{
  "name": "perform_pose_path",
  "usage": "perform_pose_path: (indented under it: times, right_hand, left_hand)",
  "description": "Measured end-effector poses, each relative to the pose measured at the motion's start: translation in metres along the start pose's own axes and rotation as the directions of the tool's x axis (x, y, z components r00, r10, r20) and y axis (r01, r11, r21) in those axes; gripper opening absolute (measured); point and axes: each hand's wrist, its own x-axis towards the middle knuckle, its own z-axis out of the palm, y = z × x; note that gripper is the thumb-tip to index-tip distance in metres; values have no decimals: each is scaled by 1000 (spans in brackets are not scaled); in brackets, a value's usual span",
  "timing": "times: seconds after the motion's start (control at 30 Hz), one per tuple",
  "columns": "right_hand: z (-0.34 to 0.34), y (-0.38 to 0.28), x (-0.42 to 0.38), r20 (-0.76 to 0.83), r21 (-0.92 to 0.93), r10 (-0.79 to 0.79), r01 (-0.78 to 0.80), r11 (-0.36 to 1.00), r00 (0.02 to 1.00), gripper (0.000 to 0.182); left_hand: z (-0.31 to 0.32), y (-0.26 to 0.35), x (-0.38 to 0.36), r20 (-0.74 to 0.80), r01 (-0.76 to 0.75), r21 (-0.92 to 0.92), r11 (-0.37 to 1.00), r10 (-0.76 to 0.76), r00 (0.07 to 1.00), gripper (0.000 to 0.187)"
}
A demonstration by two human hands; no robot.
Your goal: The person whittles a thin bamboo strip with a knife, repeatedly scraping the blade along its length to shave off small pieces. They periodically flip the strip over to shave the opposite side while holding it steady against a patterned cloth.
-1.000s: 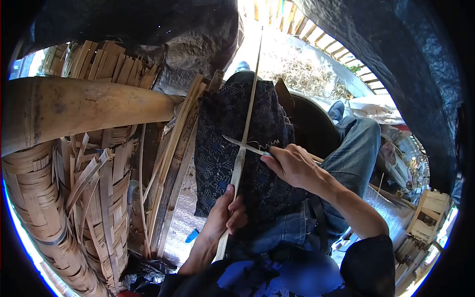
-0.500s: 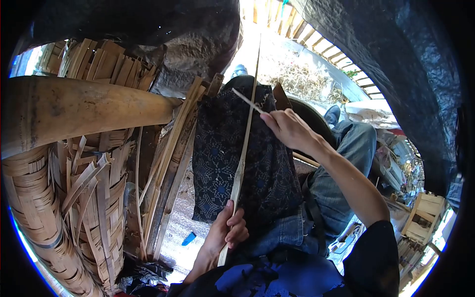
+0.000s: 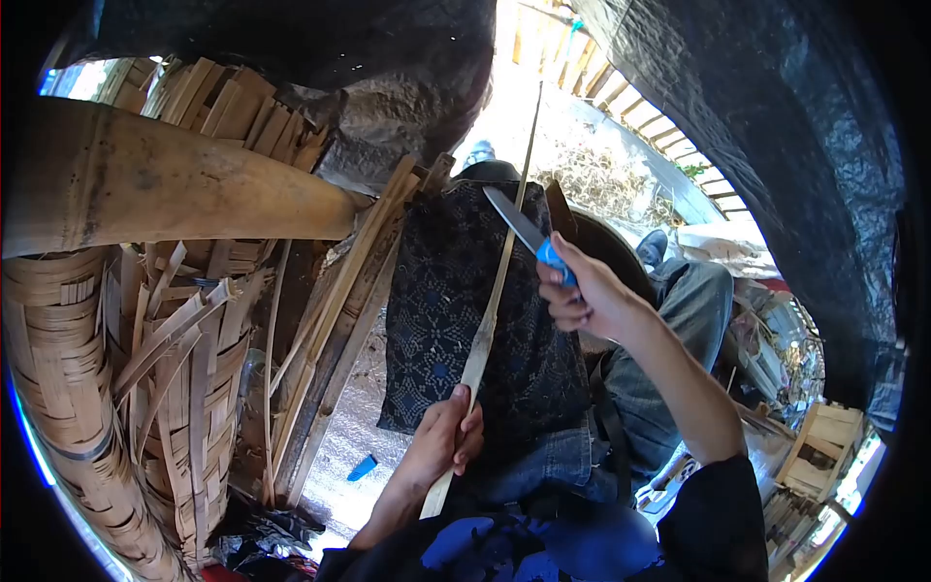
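My left hand [image 3: 446,436] is wrapped round the near part of a long, thin bamboo strip [image 3: 482,344], which runs from my body up and away over my lap. My right hand [image 3: 596,291] grips a knife by its blue handle [image 3: 555,263]. The knife's blade [image 3: 512,219] points up and to the left and overlaps the far half of the strip in this view. Beneath both lies a dark patterned cloth [image 3: 427,291], spread across my legs.
At left a thick bamboo pole [image 3: 213,184] juts in above tall woven bamboo baskets [image 3: 58,339]. Split bamboo lengths [image 3: 339,310] lean beside my leg. A small blue object [image 3: 362,468] lies on the floor. A wooden crate [image 3: 822,448] stands at right, under a dark tarp [image 3: 776,145].
My right hand has turned, so the knife's flat blade and blue handle now show, and it sits slightly lower and to the right. The view has shifted a little; my left hand keeps its grip.
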Motion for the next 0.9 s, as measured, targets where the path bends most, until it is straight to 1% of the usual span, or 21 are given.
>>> perform_pose_path:
  times: [0.03, 0.1, 0.13, 0.17, 0.23, 0.27, 0.3, 0.33, 0.37, 0.4, 0.43, 0.5, 0.57, 0.63, 0.67, 0.73, 0.8, 0.83, 0.9]
  right_hand:
    - [-3, 10, -7, -7, 10, -2, 2, 1000, 1000, 49]
    - [-7, 26, -14, -23, -34, 34, -35, 999, 999, 50]
    - [-8, 31, -17, -25, 24, 38, -38, 999, 999, 49]
    - [-7, 34, -18, -28, 33, 33, -32, 999, 999, 49]
    - [-3, 39, -17, -17, -46, -28, 27, 999, 999, 47]
    - [-1, 42, -17, -16, -44, -29, 28, 999, 999, 47]
    - [0, 46, -17, -20, -481, -323, 274, 833, 946, 46]
    - [3, 50, -16, 110, -803, -559, 406, 438, 822, 44]
    - [5, 53, -14, 335, -918, -673, 391, -74, 660, 43]
    - [19, 47, -22, 274, -953, -608, 295, -67, 746, 39]
    - [21, 48, -22, 273, -952, -605, 300, -59, 748, 39]
    - [22, 53, -21, 217, -976, -593, 168, -137, 776, 41]
    - [23, 51, -20, 193, -981, -590, 149, -124, 784, 41]
    - [22, 52, -17, 169, -986, -589, 129, -110, 790, 41]
    - [21, 54, -15, 179, -984, -582, 137, -115, 793, 42]
    - [21, 57, -12, 184, -983, -573, 140, -121, 798, 42]
    - [20, 60, -8, 191, -981, -612, 123, -152, 767, 43]
    - [20, 59, -8, 191, -981, -609, 122, -153, 770, 43]
    - [21, 58, -6, 151, -988, -593, 125, -85, 791, 43]
  left_hand:
    - [-1, -1, 1, 5, 11, 5, 1000, -11, 1000, 51]
    - [-5, -2, 4, -9, 2, 72, 997, -1, 1000, 52]
    - [-7, -3, 6, -2, -1, 75, 997, 1, 1000, 53]
    - [-7, -3, 6, 0, 6, 83, 997, -6, 1000, 53]
    - [-7, -2, 7, 1, -2, 96, 995, 2, 1000, 53]
    - [-7, -2, 7, 0, -1, 98, 995, 1, 1000, 53]
    - [-6, -2, 7, -1, -4, 97, 995, 4, 1000, 53]
    - [-6, -3, 6, -6, -5, 94, 996, 6, 1000, 53]
    - [-5, -4, 5, -17, -1, 88, 996, 3, 1000, 53]
    - [-4, -4, 5, -14, -4, 84, 996, 5, 1000, 53]
    - [-3, -3, 6, -8, -6, 84, 996, 7, 1000, 53]
    - [-3, -3, 6, -19, -4, 117, 993, 6, 1000, 54]
    - [-1, -2, 6, -25, 5, 149, 989, -1, 1000, 54]
    - [1, 0, 5, -69, -6, 216, 976, 21, 997, 54]
    - [0, 0, 4, -68, 5, 219, 976, 10, 998, 54]
    - [0, -1, 4, -78, -16, 238, 971, 35, 996, 55]
    - [2, 1, 3, -78, -7, 245, 970, 27, 997, 54]
    - [2, 2, 3, -83, -4, 254, 967, 25, 996, 54]
    - [0, 0, 4, -80, -6, 236, 972, 25, 996, 54]
